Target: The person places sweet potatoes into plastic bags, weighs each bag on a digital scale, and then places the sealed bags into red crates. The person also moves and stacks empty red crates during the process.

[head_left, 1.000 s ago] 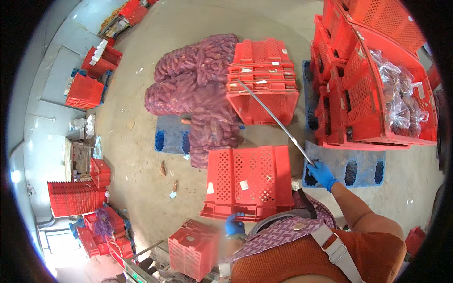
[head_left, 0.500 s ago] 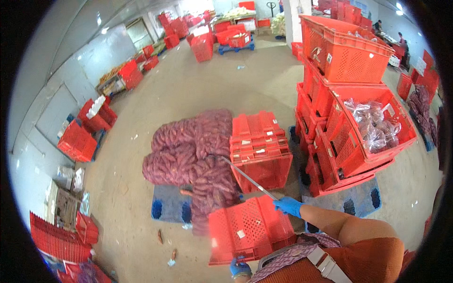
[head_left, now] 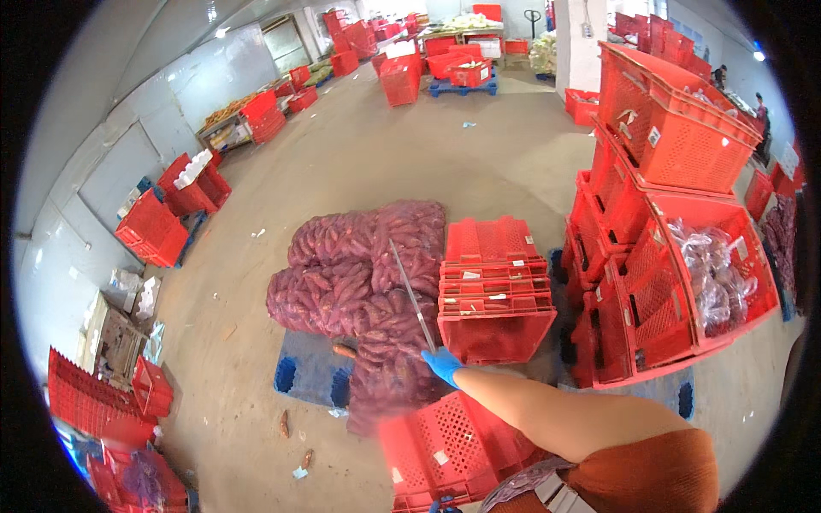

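My right hand (head_left: 442, 366), in a blue glove, is closed around the near end of a long thin metal rod (head_left: 412, 295). The rod's far end reaches over purple mesh sacks (head_left: 329, 286) stuffed with long, reddish-purple roots like sweet potatoes. Whether its tip touches a sack, I cannot tell. Below my right arm a tilted red plastic crate (head_left: 449, 449) lies close to my body. Only a sliver of my left hand (head_left: 445, 505), also gloved in blue, shows at the crate's lower edge; its fingers are mostly cut off by the picture's edge.
Nested red crates (head_left: 496, 291) stand right of the sacks. Farther right rises a tall crate stack (head_left: 671, 128), one crate holding clear bags (head_left: 711, 278). A blue pallet (head_left: 312, 372) lies under the sacks. Loose roots (head_left: 284, 423) lie on the floor; more crates (head_left: 154, 229) line the left wall.
My right hand has swung left with the rod, which now points more steeply away from me over the sacks. The view has shifted, and my left hand has mostly dropped out of it.
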Demonstrator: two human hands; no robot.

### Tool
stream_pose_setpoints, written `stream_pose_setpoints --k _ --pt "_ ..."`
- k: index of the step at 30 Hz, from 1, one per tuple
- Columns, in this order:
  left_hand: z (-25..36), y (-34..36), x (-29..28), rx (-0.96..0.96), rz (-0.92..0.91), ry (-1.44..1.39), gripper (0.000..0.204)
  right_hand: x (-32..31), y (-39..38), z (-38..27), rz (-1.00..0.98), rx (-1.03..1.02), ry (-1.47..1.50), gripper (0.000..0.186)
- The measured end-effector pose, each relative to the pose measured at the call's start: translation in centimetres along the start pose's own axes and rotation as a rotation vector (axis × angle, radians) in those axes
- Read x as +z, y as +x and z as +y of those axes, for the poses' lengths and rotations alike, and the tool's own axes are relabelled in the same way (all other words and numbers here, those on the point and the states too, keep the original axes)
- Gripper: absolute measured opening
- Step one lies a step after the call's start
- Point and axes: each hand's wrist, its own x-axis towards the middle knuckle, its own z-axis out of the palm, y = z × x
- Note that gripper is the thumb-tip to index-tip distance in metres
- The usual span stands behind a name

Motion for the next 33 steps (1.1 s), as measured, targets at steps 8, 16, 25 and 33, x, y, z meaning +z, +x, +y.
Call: stream_pose_setpoints --k 8,16,25,33 --pt "-5.5 -6.0 4.5 -0.411 0.01 -0.501 0.029 -5.0 -11.1 2.8 -0.543 -0.361 -0.608 0.067" --pt "-9.6 -8.9 1.4 0.501 0.167 0.72 0.022 -10.1 -19.3 12.5 -0.786 -0.746 -0.81 0.077" --pt "1.5 -19.2 6.0 0.366 0.282 -0.334 0.024 -9.7 -16.7 16.6 -0.696 -0.189 -0.545 0.085" --pt "6.8 -23.0 0.5 0.488 0.046 -0.465 0.038 -1.8 -23.3 6.1 -1.195 0.35 -0.059 0.09"
